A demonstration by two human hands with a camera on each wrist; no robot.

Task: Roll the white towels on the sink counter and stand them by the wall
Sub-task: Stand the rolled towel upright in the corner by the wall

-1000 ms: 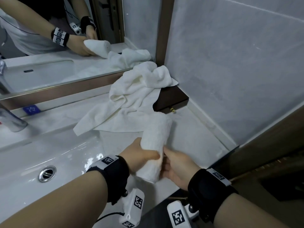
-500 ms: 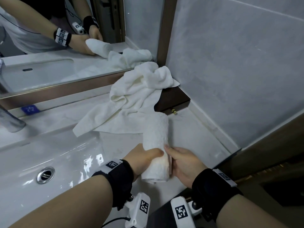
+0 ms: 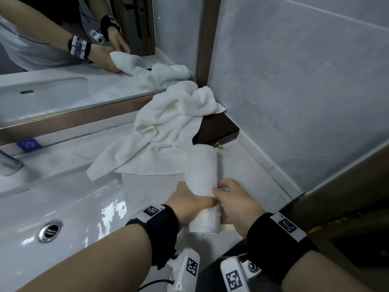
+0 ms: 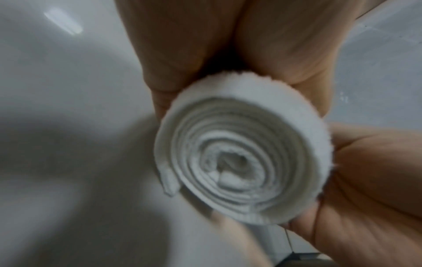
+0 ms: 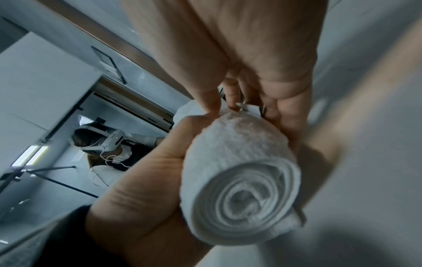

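Observation:
A tightly rolled white towel (image 3: pixel 203 175) is held above the counter (image 3: pixel 248 171), its long axis pointing away from me toward the corner. My left hand (image 3: pixel 190 204) grips it from the left and my right hand (image 3: pixel 233 202) from the right, fingers curled round its near half. Both wrist views look at the spiral end of the rolled towel (image 4: pixel 242 162) (image 5: pixel 244 198). A second white towel (image 3: pixel 168 131) lies crumpled and unrolled on the counter behind it, partly draped over a dark wooden box (image 3: pixel 219 127) in the corner.
The white sink basin (image 3: pixel 63 207) with its drain (image 3: pixel 51 230) lies to the left, and a chrome tap (image 3: pixel 8 165) stands at the far left. A mirror (image 3: pixel 73 60) runs along the back. The grey side wall (image 3: pixel 294 102) rises on the right.
Both hands have turned the rolled towel from a leftward tilt to point straight away from me. My right hand has closed in over it beside the left.

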